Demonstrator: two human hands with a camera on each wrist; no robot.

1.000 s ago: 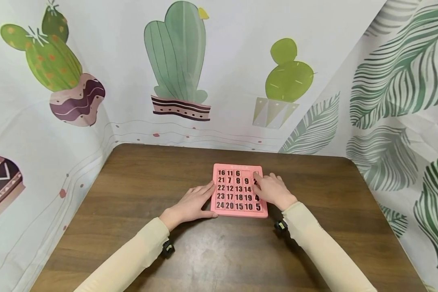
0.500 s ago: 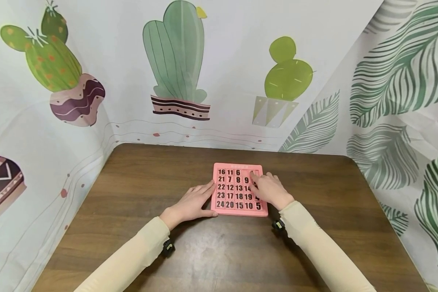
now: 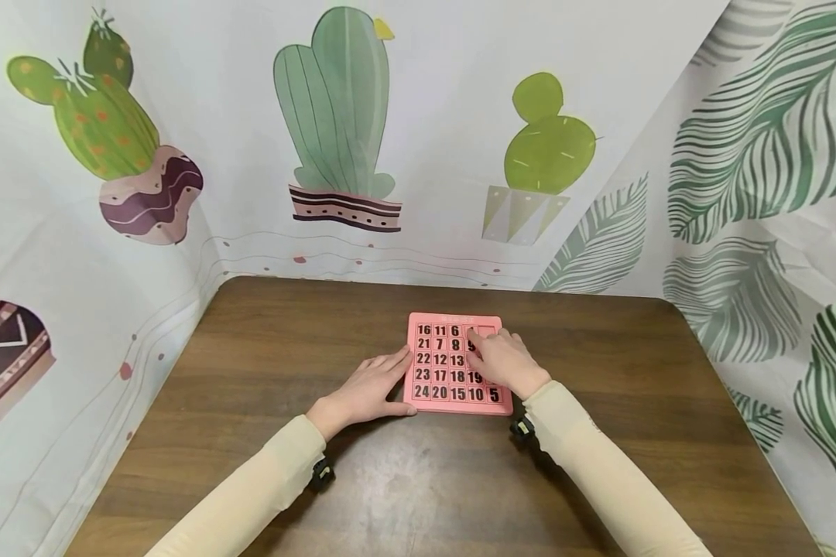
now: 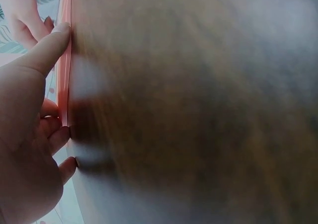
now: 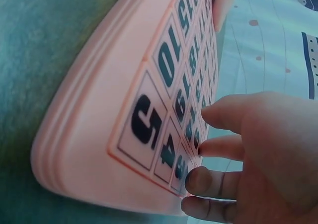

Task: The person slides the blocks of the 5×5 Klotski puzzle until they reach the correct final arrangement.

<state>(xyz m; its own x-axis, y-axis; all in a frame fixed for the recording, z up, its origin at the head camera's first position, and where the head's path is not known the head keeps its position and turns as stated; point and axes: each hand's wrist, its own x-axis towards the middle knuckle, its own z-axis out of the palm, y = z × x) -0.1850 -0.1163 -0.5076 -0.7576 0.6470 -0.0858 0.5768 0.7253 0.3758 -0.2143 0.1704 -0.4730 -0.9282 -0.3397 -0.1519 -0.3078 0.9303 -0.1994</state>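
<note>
A pink sliding number puzzle [image 3: 457,404] lies flat on the table, its black-numbered tiles in a square grid. My left hand [image 3: 365,391] rests against its left side, fingers straight along that edge and thumb at the near-left corner. In the left wrist view, the thumb [image 4: 54,40] touches the puzzle's side. My right hand [image 3: 508,362] is over the puzzle's right part, its index fingertip on the top row's fourth place. The number there is hidden. A bare slot [image 3: 486,331] shows at the top right corner. In the right wrist view, the 5 tile [image 5: 144,122] is plain.
The brown wooden table [image 3: 286,333] extends around the puzzle on every side. A white cloth [image 3: 446,139] printed with cacti and leaves hangs behind the table and along its sides. Dark wrist cameras [image 3: 322,473] are strapped under both sleeves.
My right hand has moved left along the puzzle's top row, from the fifth place to the fourth. The bare slot has shifted to the top right corner. My left hand stays put.
</note>
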